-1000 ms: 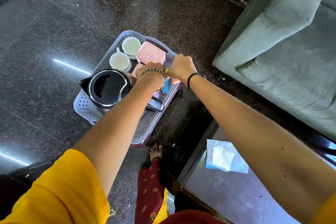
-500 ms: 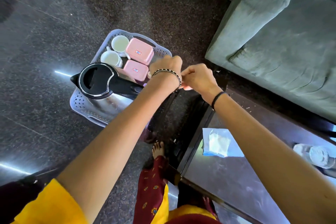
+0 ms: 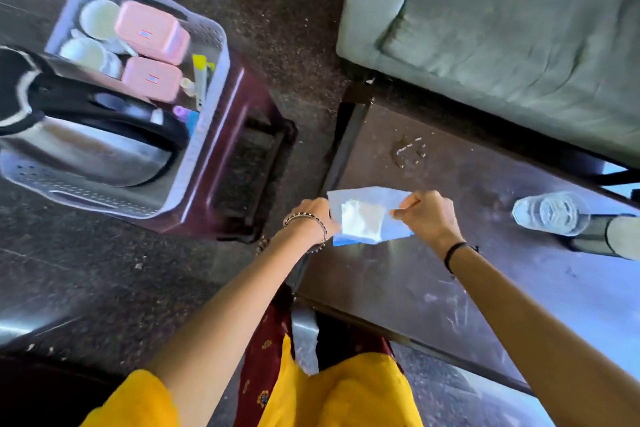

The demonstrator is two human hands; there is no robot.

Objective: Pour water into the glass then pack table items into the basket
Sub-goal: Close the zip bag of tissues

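Note:
A clear blue plastic pouch [image 3: 363, 215] with white powder inside lies at the left end of the dark table [image 3: 433, 274]. My left hand [image 3: 317, 218] pinches its left edge and my right hand [image 3: 424, 215] pinches its right edge. A glass [image 3: 550, 213] holding water stands at the table's right side. The lavender basket [image 3: 207, 114] sits on a maroon stool [image 3: 249, 156] to the left. It holds a steel kettle [image 3: 86, 135] with a black lid and handle, two pink boxes [image 3: 152, 55], two white cups [image 3: 93, 31] and small items.
A grey-green sofa [image 3: 502, 21] fills the upper right, close behind the table. Dark speckled floor surrounds the stool. A black-and-white cylinder [image 3: 609, 236] lies just right of the glass. My yellow and maroon clothing shows at the bottom.
Both hands have left the basket and moved right and back to the table, closing on the pouch's edges. The view has swung toward the table, bringing the glass into sight.

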